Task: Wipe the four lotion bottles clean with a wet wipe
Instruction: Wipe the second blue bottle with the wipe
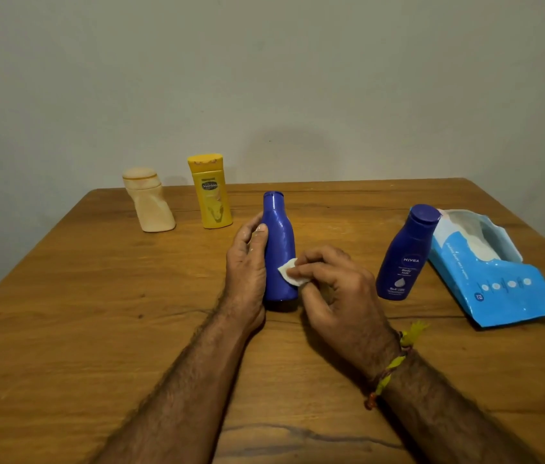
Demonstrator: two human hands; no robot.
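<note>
Right hand (334, 289) pinches a folded wet wipe (289, 271) against the plain blue bottle (279, 242); left hand (247, 262) wraps its far side, upright on the table (97, 329). Risk: sideways pressure tips it. 3 other bottles stand apart: cream (149, 202), yellow (211, 192), labelled blue (405, 256).

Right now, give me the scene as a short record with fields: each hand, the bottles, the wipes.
left hand: left hand grips the plain blue bottle, upright on the table
right hand: right hand presses a folded white wipe against that bottle's side
other bottles: labelled blue bottle right of the hands; yellow bottle and beige bottle at the far left, all standing
wipes: blue wipe pack, opened, just right of the labelled blue bottle
</note>
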